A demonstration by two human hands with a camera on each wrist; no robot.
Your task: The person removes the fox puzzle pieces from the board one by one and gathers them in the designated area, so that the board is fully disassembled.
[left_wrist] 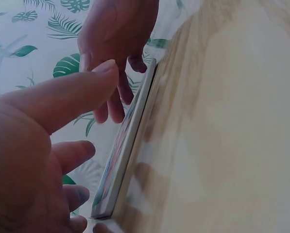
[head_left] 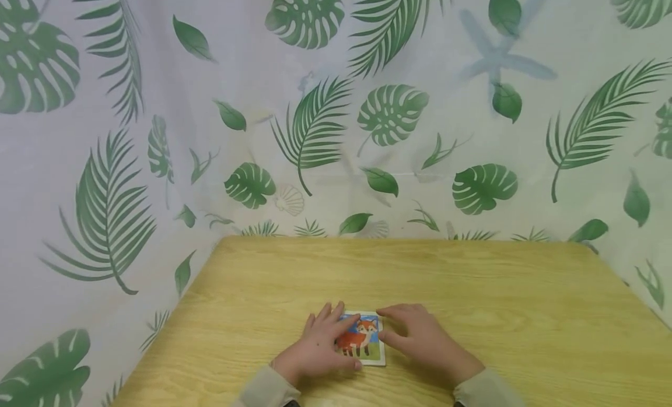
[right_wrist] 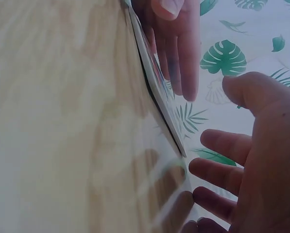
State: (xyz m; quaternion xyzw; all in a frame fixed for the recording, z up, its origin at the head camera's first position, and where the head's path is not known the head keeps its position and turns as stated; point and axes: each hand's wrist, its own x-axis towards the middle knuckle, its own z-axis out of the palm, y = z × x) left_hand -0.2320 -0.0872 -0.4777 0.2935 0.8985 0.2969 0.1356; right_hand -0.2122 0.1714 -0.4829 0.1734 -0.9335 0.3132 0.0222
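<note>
A small square board with a fox picture and a white border (head_left: 374, 353) lies flat on the table, low in the head view. Over its left part stretches my left hand (head_left: 321, 347), fingers spread and thumb near the lower edge, covering some of the picture. My right hand (head_left: 422, 337) is at the right edge, its fingers slightly bent and its thumb close to the border. Seen edge-on in the left wrist view, the board (left_wrist: 127, 145) is thin. In the right wrist view the right fingers (right_wrist: 217, 172) look relaxed and hold nothing.
The wood-grain table (head_left: 252, 284) reaches back to a white cloth (head_left: 325, 206) printed with green leaves. This cloth also hangs along the left and right sides of the table.
</note>
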